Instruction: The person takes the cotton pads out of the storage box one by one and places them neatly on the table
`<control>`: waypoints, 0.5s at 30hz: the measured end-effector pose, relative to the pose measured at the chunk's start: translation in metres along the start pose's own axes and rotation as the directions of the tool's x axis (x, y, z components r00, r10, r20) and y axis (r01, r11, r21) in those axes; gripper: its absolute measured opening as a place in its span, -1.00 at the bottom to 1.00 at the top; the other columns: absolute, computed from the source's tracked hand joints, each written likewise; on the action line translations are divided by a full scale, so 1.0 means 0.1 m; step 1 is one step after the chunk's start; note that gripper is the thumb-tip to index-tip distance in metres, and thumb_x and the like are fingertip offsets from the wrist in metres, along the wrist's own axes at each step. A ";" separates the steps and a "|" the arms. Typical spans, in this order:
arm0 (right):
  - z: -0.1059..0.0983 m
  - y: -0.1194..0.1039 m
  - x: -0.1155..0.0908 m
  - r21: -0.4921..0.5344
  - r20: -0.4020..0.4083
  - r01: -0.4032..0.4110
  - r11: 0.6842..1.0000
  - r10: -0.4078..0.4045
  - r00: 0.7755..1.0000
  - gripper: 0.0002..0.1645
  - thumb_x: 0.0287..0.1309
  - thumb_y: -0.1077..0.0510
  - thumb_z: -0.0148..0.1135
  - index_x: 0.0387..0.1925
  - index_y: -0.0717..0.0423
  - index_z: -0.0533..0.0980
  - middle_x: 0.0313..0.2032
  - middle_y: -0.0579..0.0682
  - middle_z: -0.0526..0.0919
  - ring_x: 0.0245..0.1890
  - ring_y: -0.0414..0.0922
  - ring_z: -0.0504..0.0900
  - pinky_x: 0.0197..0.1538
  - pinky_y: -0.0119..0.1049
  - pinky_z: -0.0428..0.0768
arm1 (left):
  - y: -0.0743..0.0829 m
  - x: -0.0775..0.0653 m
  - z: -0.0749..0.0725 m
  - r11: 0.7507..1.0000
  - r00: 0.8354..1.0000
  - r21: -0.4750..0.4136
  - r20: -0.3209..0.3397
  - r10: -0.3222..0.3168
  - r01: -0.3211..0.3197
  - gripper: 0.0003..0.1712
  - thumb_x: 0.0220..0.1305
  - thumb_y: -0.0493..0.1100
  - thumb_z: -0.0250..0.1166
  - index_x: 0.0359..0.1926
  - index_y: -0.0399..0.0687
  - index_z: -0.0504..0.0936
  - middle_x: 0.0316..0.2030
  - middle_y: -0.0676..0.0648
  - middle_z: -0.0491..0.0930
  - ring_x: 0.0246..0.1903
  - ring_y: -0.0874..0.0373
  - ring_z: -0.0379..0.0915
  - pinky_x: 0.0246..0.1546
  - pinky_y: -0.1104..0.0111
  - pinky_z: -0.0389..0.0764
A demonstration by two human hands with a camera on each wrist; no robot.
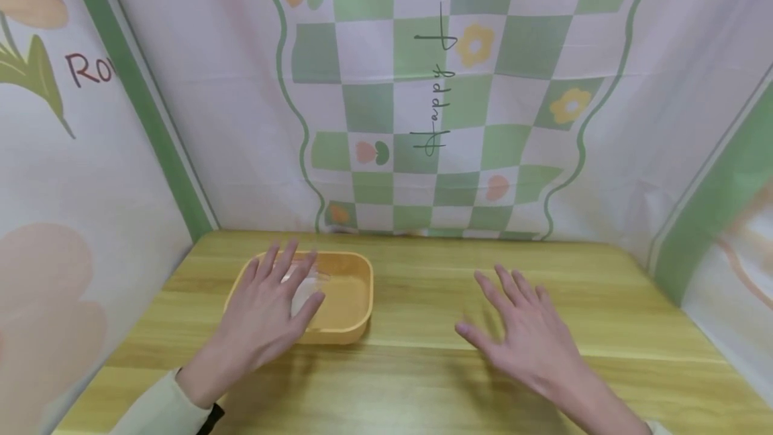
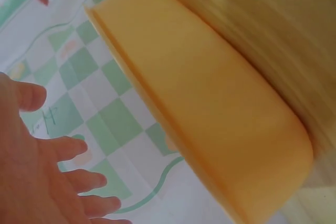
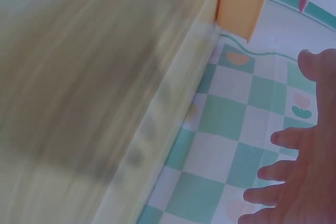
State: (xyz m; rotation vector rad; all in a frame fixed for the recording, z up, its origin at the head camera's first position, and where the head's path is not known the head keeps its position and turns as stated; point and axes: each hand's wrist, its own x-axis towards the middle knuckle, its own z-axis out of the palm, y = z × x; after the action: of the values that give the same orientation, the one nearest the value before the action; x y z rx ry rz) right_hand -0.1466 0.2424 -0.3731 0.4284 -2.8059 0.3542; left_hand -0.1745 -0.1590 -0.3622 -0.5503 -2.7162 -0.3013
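A yellow-orange rectangular tray [image 1: 356, 335] with rounded corners stands on the left half of the table. Inside it, partly hidden behind my left hand, lies a clear, whitish item [image 1: 309, 285] whose kind I cannot tell. My left hand [image 1: 262, 307] hovers over the tray's left side, fingers spread and holding nothing. In the left wrist view the tray's outer wall [image 2: 205, 82] fills the middle, apart from the fingers. Over the table to the right, my right hand [image 1: 528, 334] hangs with spread fingers and nothing in them; its shadow falls on the wood below.
The wood-grain table [image 1: 417, 381] reaches back to a hanging cloth [image 1: 417, 106] with green and white checks and lettering. Printed cloth walls [image 1: 54, 186] close off the left and right sides. A dark band [image 1: 211, 418] sits at my left wrist by the pale sleeve.
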 end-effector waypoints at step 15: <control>0.00 -0.09 -0.24 0.029 -0.073 0.040 0.999 -0.038 0.997 -0.04 0.30 -0.46 0.28 0.44 0.11 0.48 0.35 0.34 0.52 0.26 0.39 0.53 0.08 0.47 0.58 | -0.10 -0.25 -0.01 0.999 0.999 -0.027 0.024 -0.032 0.033 -0.21 0.56 0.26 0.11 0.59 -0.07 0.34 0.62 -0.28 0.08 0.58 -0.35 -0.08 0.50 -0.29 0.06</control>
State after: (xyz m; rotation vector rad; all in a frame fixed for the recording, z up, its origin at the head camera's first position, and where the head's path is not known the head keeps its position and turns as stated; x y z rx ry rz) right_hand -0.1218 0.2395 -0.3791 0.4666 -2.7214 0.3960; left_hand -0.1568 -0.1767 -0.3726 -0.5209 -2.7496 -0.3434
